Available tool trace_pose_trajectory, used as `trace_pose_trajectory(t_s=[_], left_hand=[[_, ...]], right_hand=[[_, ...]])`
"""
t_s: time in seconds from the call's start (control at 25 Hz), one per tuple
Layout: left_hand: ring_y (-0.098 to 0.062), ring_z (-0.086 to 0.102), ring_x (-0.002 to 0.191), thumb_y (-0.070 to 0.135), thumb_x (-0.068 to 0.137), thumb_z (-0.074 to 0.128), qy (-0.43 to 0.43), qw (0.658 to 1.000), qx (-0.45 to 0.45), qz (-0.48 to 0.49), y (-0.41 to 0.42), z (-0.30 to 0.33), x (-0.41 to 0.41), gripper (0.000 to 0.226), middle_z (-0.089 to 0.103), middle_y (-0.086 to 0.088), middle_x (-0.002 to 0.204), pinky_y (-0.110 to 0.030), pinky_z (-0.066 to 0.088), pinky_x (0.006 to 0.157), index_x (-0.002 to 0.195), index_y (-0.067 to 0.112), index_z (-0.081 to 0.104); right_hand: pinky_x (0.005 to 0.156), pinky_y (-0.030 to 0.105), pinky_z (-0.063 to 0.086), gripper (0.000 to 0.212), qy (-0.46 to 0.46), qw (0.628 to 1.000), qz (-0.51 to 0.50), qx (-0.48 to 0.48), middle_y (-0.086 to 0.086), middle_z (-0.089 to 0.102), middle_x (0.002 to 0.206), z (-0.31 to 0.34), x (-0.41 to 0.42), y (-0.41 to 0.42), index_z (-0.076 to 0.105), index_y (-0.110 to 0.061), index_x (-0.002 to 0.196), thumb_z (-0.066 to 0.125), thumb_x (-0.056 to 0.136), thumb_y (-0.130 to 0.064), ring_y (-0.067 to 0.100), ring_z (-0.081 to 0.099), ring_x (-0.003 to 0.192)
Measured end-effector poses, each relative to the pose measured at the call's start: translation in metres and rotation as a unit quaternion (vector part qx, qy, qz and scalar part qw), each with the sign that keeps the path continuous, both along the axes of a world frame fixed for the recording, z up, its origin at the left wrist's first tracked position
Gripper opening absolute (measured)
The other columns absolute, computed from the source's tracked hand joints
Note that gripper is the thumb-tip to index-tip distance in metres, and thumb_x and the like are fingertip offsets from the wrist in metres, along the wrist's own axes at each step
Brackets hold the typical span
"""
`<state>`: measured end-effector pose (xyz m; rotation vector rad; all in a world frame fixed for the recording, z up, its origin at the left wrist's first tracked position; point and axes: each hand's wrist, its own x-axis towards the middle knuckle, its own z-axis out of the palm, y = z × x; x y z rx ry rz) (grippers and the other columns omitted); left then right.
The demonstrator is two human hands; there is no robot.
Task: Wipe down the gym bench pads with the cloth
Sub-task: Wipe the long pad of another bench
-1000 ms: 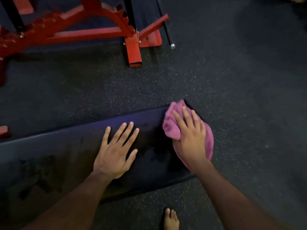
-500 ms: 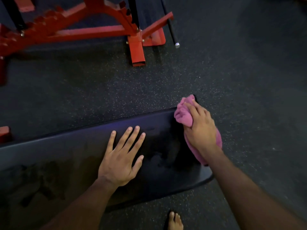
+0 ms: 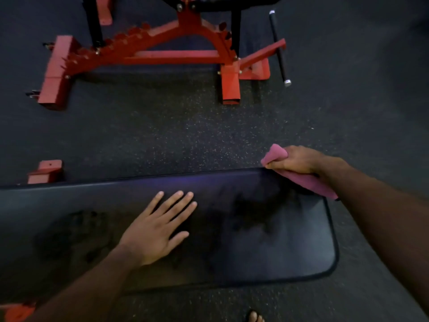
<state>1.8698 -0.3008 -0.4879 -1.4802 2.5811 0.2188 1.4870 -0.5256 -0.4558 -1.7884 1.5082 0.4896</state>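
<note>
A long black bench pad (image 3: pixel 267 240) runs across the lower half of the view, with darker damp streaks on its surface. My left hand (image 3: pixel 155 231) lies flat on the pad's middle, fingers spread, holding nothing. My right hand (image 3: pixel 297 160) grips a pink cloth (image 3: pixel 308 183) at the pad's far right corner. The cloth bunches above my fingers and trails down under my wrist along the pad's right end.
A red steel bench frame (image 3: pixel 176 54) stands on the speckled dark rubber floor (image 3: pixel 174 135) beyond the pad. A black bar (image 3: pixel 279 49) lies beside its right foot. A small red foot (image 3: pixel 46 171) sits at the left, and my bare toes (image 3: pixel 255 317) show at the bottom.
My right hand slid the cloth from the pad's right end up to its far corner and closed around it. The left hand stayed flat. The view shifted, showing more of the pad and frame.
</note>
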Motion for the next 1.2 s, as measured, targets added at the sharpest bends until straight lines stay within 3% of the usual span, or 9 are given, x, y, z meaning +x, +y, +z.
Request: trace_pose_trajectory(t_s=[0.12, 0.2, 0.36, 0.48, 0.6, 0.68, 0.84, 1.04, 1.2], left_hand=[[-0.021, 0.007, 0.161, 0.054, 0.102, 0.040, 0.020, 1.000, -0.008, -0.018, -0.003, -0.016, 0.010, 0.076, 0.005, 0.000, 0.175, -0.056, 0.009, 0.127, 0.167, 0.024, 0.014], [-0.022, 0.008, 0.161, 0.052, 0.100, 0.042, 0.040, 0.999, -0.019, -0.023, -0.002, -0.017, 0.007, 0.077, 0.008, -0.002, 0.175, -0.056, 0.007, 0.128, 0.166, 0.022, 0.018], [-0.025, 0.017, 0.160, 0.050, 0.099, 0.044, 0.058, 0.998, -0.018, -0.027, -0.001, -0.017, 0.014, 0.075, 0.019, -0.005, 0.173, -0.057, 0.009, 0.128, 0.165, 0.022, 0.022], [-0.027, 0.030, 0.155, 0.049, 0.099, 0.043, 0.074, 0.997, -0.011, -0.025, -0.001, -0.016, 0.011, 0.073, 0.034, -0.004, 0.166, -0.056, 0.009, 0.129, 0.164, 0.023, 0.022], [-0.025, 0.019, 0.159, 0.048, 0.098, 0.045, 0.069, 0.997, 0.010, -0.025, -0.002, -0.013, 0.013, 0.075, 0.023, -0.004, 0.172, -0.058, 0.012, 0.128, 0.165, 0.022, 0.023], [-0.022, 0.013, 0.161, 0.047, 0.096, 0.047, 0.069, 0.997, 0.000, -0.025, -0.001, -0.013, 0.011, 0.078, 0.014, -0.002, 0.174, -0.058, 0.013, 0.127, 0.166, 0.021, 0.022], [-0.020, 0.013, 0.161, 0.046, 0.095, 0.047, 0.068, 0.997, 0.013, -0.017, -0.003, -0.012, 0.012, 0.078, 0.012, 0.001, 0.175, -0.057, 0.013, 0.127, 0.166, 0.022, 0.022], [-0.021, 0.012, 0.161, 0.046, 0.097, 0.044, 0.029, 0.999, 0.016, -0.005, 0.001, -0.009, 0.007, 0.078, 0.010, 0.002, 0.175, -0.055, 0.011, 0.127, 0.166, 0.024, 0.017], [-0.022, 0.018, 0.159, 0.047, 0.101, 0.036, 0.007, 0.998, -0.023, 0.055, 0.009, 0.004, -0.014, 0.070, 0.016, -0.001, 0.173, -0.054, 0.006, 0.127, 0.165, 0.029, 0.013]], right_hand=[[0.100, 0.042, 0.048, 0.092, 0.027, 0.997, 0.048, 0.044, 0.005, 0.066, 0.126, -0.012, 0.059, -0.013, 0.066, -0.027, 0.123, 0.047, 0.060, -0.091, 0.025, 0.061, 0.106], [0.099, 0.042, 0.048, 0.096, -0.014, 0.995, 0.078, 0.059, 0.002, 0.065, 0.128, -0.020, 0.124, -0.001, 0.065, -0.029, 0.124, 0.041, 0.058, -0.094, 0.026, 0.061, 0.110], [0.097, 0.044, 0.042, 0.072, -0.097, 0.986, 0.138, 0.011, 0.004, 0.064, 0.134, -0.012, 0.253, 0.031, 0.059, -0.029, 0.133, 0.042, 0.086, -0.082, 0.030, 0.059, 0.121], [0.092, 0.047, 0.044, 0.052, -0.148, 0.976, 0.155, -0.046, 0.002, 0.067, 0.124, -0.005, 0.286, 0.057, 0.054, -0.033, 0.126, 0.044, 0.093, -0.072, 0.031, 0.062, 0.115], [0.089, 0.046, 0.048, 0.040, -0.133, 0.975, 0.149, -0.094, -0.001, 0.067, 0.125, -0.009, 0.225, 0.055, 0.050, -0.036, 0.126, 0.048, 0.094, -0.061, 0.030, 0.064, 0.113], [0.088, 0.045, 0.052, 0.043, -0.106, 0.982, 0.124, -0.101, -0.004, 0.068, 0.123, -0.011, 0.160, 0.044, 0.051, -0.040, 0.128, 0.047, 0.091, -0.062, 0.029, 0.066, 0.111], [0.092, 0.041, 0.050, 0.033, -0.107, 0.973, 0.110, -0.170, -0.020, 0.063, 0.122, -0.003, 0.050, 0.046, 0.054, -0.047, 0.127, 0.046, 0.097, -0.059, 0.010, 0.062, 0.111], [0.091, 0.045, 0.045, 0.053, -0.015, 0.954, 0.020, -0.298, -0.011, 0.064, 0.119, -0.018, 0.003, 0.079, 0.051, -0.039, 0.135, 0.043, 0.089, -0.066, 0.023, 0.061, 0.109], [0.093, 0.053, 0.046, 0.044, -0.029, 0.945, -0.094, -0.310, -0.003, 0.063, 0.121, -0.019, -0.008, 0.082, 0.052, -0.037, 0.130, 0.049, 0.091, -0.058, 0.033, 0.058, 0.111]])
